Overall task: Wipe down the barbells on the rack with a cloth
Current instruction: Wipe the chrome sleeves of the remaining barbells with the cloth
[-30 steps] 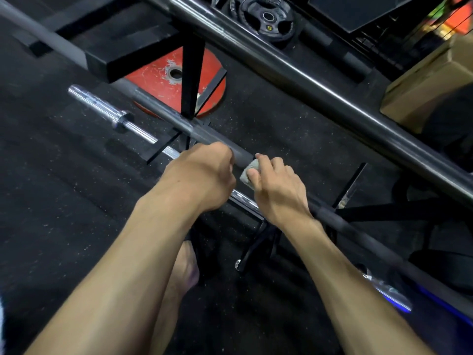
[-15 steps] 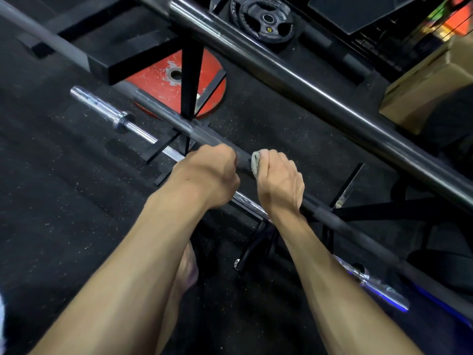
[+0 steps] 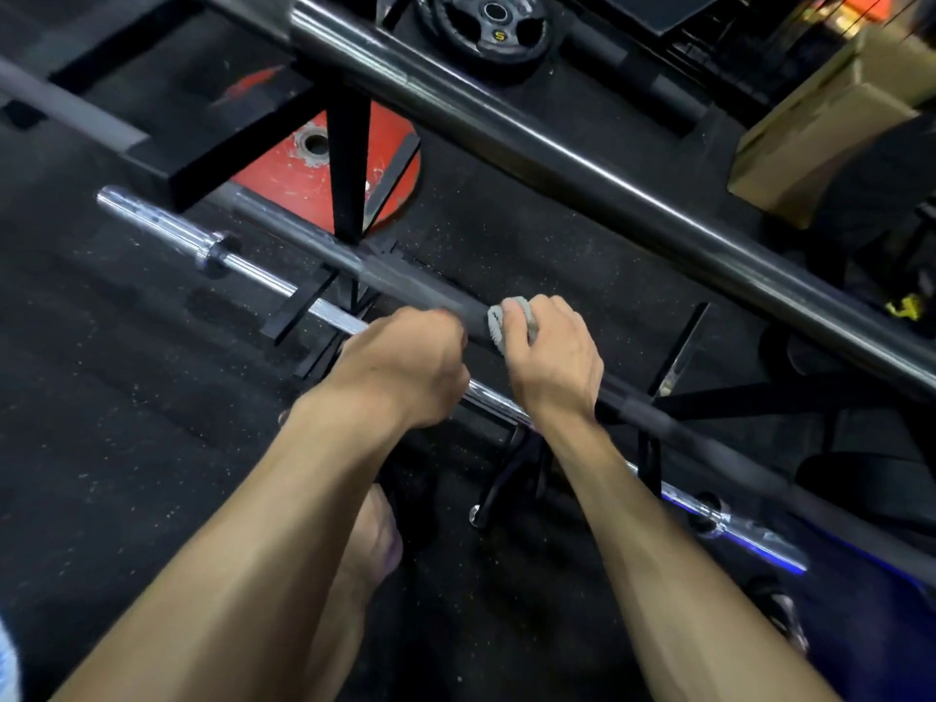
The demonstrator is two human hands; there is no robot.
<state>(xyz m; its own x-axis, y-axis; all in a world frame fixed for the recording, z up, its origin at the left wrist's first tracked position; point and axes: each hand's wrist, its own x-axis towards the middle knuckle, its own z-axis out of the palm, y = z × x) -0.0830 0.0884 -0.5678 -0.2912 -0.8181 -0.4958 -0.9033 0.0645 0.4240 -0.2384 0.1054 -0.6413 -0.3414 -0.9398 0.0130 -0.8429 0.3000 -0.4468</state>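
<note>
The right hand [image 3: 554, 359] is wrapping a grey cloth [image 3: 499, 321] around the dark bar [image 3: 405, 283] on the rack [image 3: 347, 159], while the left hand [image 3: 405, 367] is gripping the bar just beside it.

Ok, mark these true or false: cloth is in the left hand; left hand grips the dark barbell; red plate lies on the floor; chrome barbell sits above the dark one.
1. The cloth is in the left hand. False: the right hand holds it.
2. The left hand grips the dark barbell. True.
3. The red plate lies on the floor. True.
4. The chrome barbell sits above the dark one. False: it lies lower, nearer the person.
</note>
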